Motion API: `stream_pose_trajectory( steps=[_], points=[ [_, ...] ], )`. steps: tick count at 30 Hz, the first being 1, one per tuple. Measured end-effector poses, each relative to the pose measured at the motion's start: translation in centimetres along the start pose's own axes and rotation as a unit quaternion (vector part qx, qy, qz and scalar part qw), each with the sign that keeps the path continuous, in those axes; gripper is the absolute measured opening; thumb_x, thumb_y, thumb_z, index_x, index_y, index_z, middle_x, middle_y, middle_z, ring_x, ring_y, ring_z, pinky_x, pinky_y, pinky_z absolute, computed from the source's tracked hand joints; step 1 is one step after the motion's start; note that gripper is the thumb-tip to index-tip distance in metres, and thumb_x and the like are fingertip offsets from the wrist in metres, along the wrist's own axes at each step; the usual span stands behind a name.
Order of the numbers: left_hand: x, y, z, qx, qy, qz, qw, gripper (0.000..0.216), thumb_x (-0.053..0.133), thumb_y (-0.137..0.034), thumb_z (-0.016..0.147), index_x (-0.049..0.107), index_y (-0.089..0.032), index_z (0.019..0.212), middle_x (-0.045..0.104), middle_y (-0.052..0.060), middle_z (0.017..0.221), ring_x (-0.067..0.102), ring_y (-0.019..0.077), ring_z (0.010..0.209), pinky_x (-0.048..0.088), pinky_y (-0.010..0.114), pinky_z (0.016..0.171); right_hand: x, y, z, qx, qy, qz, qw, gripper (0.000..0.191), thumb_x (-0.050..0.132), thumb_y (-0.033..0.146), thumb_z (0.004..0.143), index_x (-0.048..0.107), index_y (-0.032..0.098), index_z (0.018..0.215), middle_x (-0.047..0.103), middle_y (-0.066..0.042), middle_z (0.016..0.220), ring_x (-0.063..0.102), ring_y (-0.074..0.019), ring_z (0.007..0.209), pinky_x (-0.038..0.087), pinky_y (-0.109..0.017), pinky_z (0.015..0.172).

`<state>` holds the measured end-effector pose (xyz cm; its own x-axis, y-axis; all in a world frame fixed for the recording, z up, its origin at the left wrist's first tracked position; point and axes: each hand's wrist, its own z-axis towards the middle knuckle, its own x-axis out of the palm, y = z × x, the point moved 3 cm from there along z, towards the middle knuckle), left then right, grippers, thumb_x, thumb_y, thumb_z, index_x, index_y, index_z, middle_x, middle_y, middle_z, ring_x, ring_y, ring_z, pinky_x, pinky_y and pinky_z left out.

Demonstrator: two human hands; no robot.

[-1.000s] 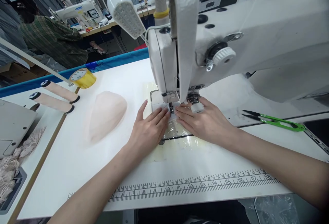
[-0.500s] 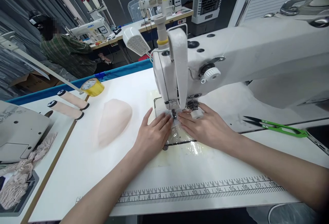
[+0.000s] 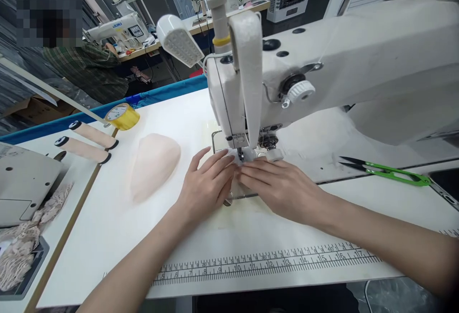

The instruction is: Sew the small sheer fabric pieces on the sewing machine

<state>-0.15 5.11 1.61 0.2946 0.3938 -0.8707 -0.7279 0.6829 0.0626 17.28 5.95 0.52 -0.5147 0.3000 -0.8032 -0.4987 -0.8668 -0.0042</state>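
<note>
At the sewing machine (image 3: 247, 78), a small piece of sheer white fabric (image 3: 248, 154) lies at the presser foot (image 3: 240, 153), mostly covered by fingers. My left hand (image 3: 208, 181) is left of the foot, its fingers bent and closed on the fabric's near edge. From the right, my right hand (image 3: 283, 186) reaches in with fingers pressed together on the same fabric. The fingertips of both hands meet just in front of the foot; the thumbs are largely hidden. A pale pink, cup-shaped fabric piece (image 3: 156, 167) rests on the table to the left.
Green-handled thread snips (image 3: 390, 172) lie at right beside a dark phone-like object (image 3: 446, 184). Yellow tape (image 3: 123, 117) and two thread cones (image 3: 84, 149) are at left. A ruler strip (image 3: 265, 262) runs along the front edge. Another person (image 3: 86, 66) sits beyond the table.
My hands have drawn slightly toward me and closer together, fingertips now meeting before the foot. My left fingers have gone from flat to bent. The view has shifted a little.
</note>
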Motion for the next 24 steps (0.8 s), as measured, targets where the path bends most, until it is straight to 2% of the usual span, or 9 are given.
stream_pose_trajectory(
  steps=[2, 6, 8, 12, 16, 21, 24],
  points=[
    [0.7, 0.5, -0.1, 0.011, 0.029, -0.044, 0.999, 0.027, 0.047, -0.011, 0.092, 0.062, -0.017, 0.114, 0.070, 0.005, 0.116, 0.059, 0.0214, 0.119, 0.033, 0.046, 0.113, 0.4, 0.2, -0.2, 0.006, 0.026, 0.015, 1.000, 0.032, 0.045, 0.000, 0.086, 0.069, 0.013, 0.103, 0.073, -0.008, 0.104, 0.064, -0.0193, 0.098, 0.051, -0.032, 0.085],
    [1.5, 0.5, -0.3, -0.006, 0.055, -0.071, 0.996, 0.030, 0.046, -0.019, 0.095, 0.060, -0.016, 0.121, 0.069, 0.008, 0.108, 0.065, 0.0188, 0.103, 0.036, 0.045, 0.113, 0.8, -0.4, -0.6, 0.044, 0.067, 0.005, 0.997, 0.037, 0.040, -0.005, 0.081, 0.068, 0.012, 0.098, 0.070, -0.009, 0.096, 0.062, -0.0180, 0.078, 0.050, -0.032, 0.071],
    [1.6, 0.2, -0.4, -0.011, 0.068, -0.061, 0.996, 0.033, 0.047, -0.025, 0.095, 0.060, -0.016, 0.124, 0.067, 0.008, 0.106, 0.065, 0.0208, 0.101, 0.037, 0.048, 0.112, 0.8, -0.7, -0.7, 0.054, 0.072, -0.011, 0.996, 0.038, 0.040, -0.006, 0.080, 0.068, 0.013, 0.097, 0.069, -0.009, 0.098, 0.060, -0.0172, 0.073, 0.048, -0.032, 0.071],
    [1.6, -0.4, -0.5, -0.003, 0.079, -0.025, 0.997, 0.037, 0.050, -0.034, 0.095, 0.061, -0.015, 0.125, 0.066, 0.011, 0.119, 0.062, 0.0243, 0.108, 0.032, 0.052, 0.114, 0.6, -1.3, -0.6, 0.065, 0.071, -0.042, 0.994, 0.027, 0.045, 0.004, 0.086, 0.068, 0.013, 0.098, 0.071, -0.011, 0.103, 0.063, -0.0207, 0.084, 0.047, -0.035, 0.078],
    [1.4, -0.7, -0.7, 0.008, 0.078, 0.006, 0.997, 0.042, 0.049, -0.038, 0.097, 0.058, -0.014, 0.130, 0.062, 0.013, 0.130, 0.056, 0.0250, 0.124, 0.027, 0.051, 0.117, 0.6, -1.6, -0.5, 0.060, 0.083, -0.059, 0.993, 0.027, 0.047, 0.009, 0.088, 0.066, 0.012, 0.107, 0.074, -0.010, 0.089, 0.062, -0.0260, 0.105, 0.044, -0.042, 0.093],
    [1.3, -0.7, -0.7, 0.007, 0.086, 0.011, 0.996, 0.043, 0.048, -0.040, 0.097, 0.058, -0.015, 0.131, 0.063, 0.012, 0.129, 0.057, 0.0260, 0.124, 0.026, 0.054, 0.118, 0.6, -1.6, -0.5, 0.056, 0.080, -0.076, 0.992, 0.025, 0.046, 0.010, 0.089, 0.067, 0.011, 0.104, 0.074, -0.010, 0.095, 0.062, -0.0247, 0.106, 0.038, -0.044, 0.103],
    [1.3, -0.8, -0.6, 0.003, 0.082, 0.009, 0.997, 0.043, 0.048, -0.041, 0.097, 0.058, -0.015, 0.130, 0.064, 0.013, 0.128, 0.058, 0.0269, 0.122, 0.027, 0.056, 0.117, 0.6, -1.7, -0.5, 0.057, 0.077, -0.079, 0.992, 0.025, 0.046, 0.010, 0.089, 0.067, 0.012, 0.103, 0.074, -0.009, 0.087, 0.062, -0.0246, 0.106, 0.038, -0.043, 0.103]
  ],
)
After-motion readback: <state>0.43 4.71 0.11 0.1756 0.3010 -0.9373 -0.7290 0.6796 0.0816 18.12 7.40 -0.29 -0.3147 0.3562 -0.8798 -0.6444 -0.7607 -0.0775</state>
